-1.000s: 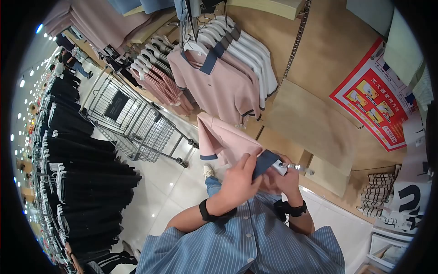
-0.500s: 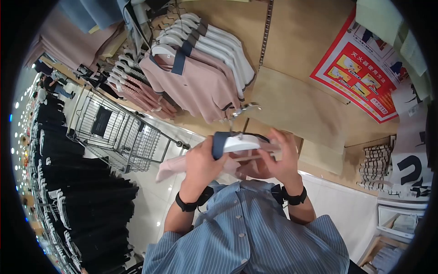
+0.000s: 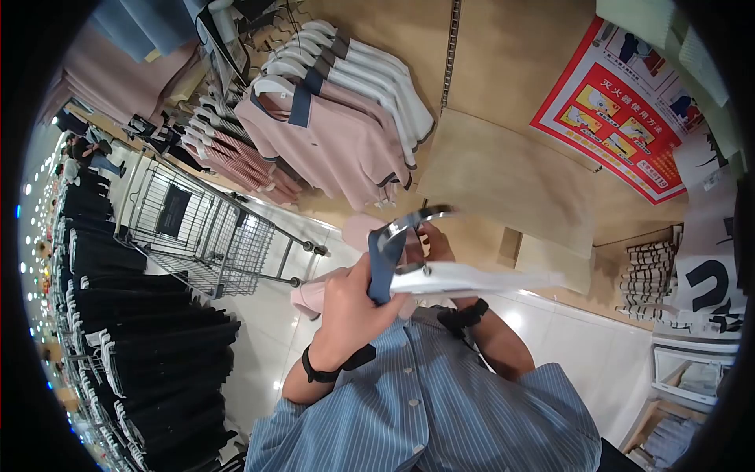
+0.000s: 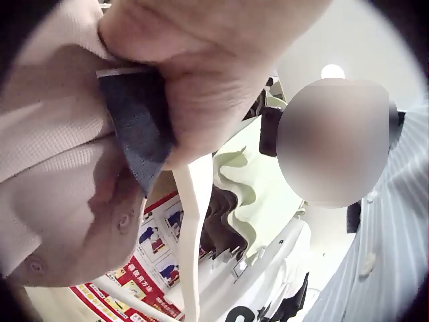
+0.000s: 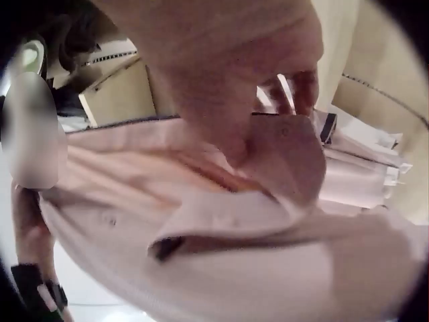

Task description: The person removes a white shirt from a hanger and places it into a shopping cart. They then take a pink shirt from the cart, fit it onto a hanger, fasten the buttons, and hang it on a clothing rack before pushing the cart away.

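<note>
A pink polo shirt (image 5: 268, 235) with a navy collar (image 3: 383, 267) is held in front of the body by both hands. My left hand (image 3: 346, 307) grips it at the collar. A white hanger (image 3: 472, 278) juts to the right from the collar, blurred, its metal hook (image 3: 409, 224) toward the racks. In the left wrist view the hanger (image 4: 194, 235) runs down beside the heel of the hand. Partly behind the hanger in the head view, my right hand (image 3: 436, 245) pinches the shirt near its buttoned front edge, thumb on the pink cloth in the right wrist view.
Pink and white polo shirts (image 3: 330, 134) hang on the wall rack ahead. A shopping cart (image 3: 204, 228) stands to the left, beyond a long rack of dark clothes (image 3: 149, 346). A red poster (image 3: 617, 110) and folded striped clothes (image 3: 649, 275) are at the right.
The shirt's collar has turned and moved off one side of the hanger, which now sticks out to the right. My right hand has shifted left, from the hanger's right end to behind it.
</note>
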Available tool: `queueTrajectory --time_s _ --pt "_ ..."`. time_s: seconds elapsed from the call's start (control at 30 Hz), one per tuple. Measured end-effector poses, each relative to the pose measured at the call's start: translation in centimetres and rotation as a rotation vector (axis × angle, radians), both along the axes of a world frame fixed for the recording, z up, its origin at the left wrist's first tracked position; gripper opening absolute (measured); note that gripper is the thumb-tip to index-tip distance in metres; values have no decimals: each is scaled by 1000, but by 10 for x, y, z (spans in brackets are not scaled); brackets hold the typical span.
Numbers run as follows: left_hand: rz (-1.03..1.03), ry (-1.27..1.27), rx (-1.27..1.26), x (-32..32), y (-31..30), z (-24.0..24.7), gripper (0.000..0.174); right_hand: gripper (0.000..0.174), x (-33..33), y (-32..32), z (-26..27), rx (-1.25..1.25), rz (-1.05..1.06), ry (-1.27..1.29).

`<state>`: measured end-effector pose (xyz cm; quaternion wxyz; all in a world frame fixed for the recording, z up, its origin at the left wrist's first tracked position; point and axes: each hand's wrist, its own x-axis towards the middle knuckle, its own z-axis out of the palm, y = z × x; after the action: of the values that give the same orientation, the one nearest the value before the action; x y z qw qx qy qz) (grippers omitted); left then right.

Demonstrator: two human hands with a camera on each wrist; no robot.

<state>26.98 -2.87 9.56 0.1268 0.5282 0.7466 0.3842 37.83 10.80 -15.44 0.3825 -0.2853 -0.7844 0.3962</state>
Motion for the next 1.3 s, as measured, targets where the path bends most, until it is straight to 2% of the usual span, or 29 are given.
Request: queueTrajectory --time_s 0.07,0.1,0.13,0.17,0.23,0.3,0.33,0.4,0.43,0.5,0.6,0.7,0.73,0.8,0.87,0.9,0.93,0.97,1.0,1.03,1.1,1.13,1.17,1.23,1.3 --pt "24 -86 13 -4 -12 -4 24 54 -8 12 2 -366 169 107" --pt "37 -130 18 -7 -18 -5 20 43 8 25 13 -579 313 24" --pt "64 -260 -15 -11 -24 -3 23 33 19 33 24 -505 280 -98" --pt "111 -239 39 -21 -34 -12 27 24 30 40 33 -429 247 -219" --pt "229 -355 127 -35 -41 -11 31 19 56 49 54 -524 141 -120" --pt "360 -295 180 -44 -45 -13 27 20 86 58 55 -514 180 78" --pt "334 -285 95 -54 -51 -20 28 21 88 60 75 -657 73 -16" --pt "343 -220 94 -54 -55 -31 25 24 96 64 127 -943 -149 -212" --pt "345 -186 97 -54 -56 -35 24 26 98 62 132 -928 -170 -155" --pt "384 -134 119 -54 -56 -44 23 29 97 60 138 -892 -208 -41" --pt "378 -16 97 -59 -57 -59 25 27 94 53 132 -538 -319 -44" --pt "398 144 53 -65 -51 -81 30 24 94 46 158 -398 -338 -27" --pt "418 207 37 -67 -50 -83 32 25 94 39 172 -353 -220 -68" --pt "440 130 10 -61 -37 -70 28 28 89 16 203 -252 28 -143" --pt "433 36 -7 -54 -26 -64 27 35 72 -13 224 -321 294 -297" --pt "418 -48 14 -53 -21 -59 27 37 66 -22 233 -595 486 -315" --pt "404 -133 37 -51 -18 -51 28 38 67 -23 226 -545 639 -362" --pt "388 -215 58 -51 -18 -46 28 39 70 -21 224 -529 656 -357" --pt "384 -171 110 -56 -20 -47 29 41 74 -18 222 -514 672 -351" --pt "386 -164 130 -61 -22 -45 28 41 78 -11 225 -526 557 -296" --pt "396 -148 155 -71 -33 -38 27 38 82 -3 215 -340 162 -93" --pt "376 -233 104 -78 -39 -34 32 38 82 7 220 -90 46 -148" --pt "348 -253 165 -82 -41 -31 34 38 78 16 227 162 -69 -195" --pt "282 -286 280 -88 -43 -27 39 36 60 21 232 466 -10 -285" --pt "224 -283 287 -94 -46 -28 46 35 43 22 232 583 104 -331"
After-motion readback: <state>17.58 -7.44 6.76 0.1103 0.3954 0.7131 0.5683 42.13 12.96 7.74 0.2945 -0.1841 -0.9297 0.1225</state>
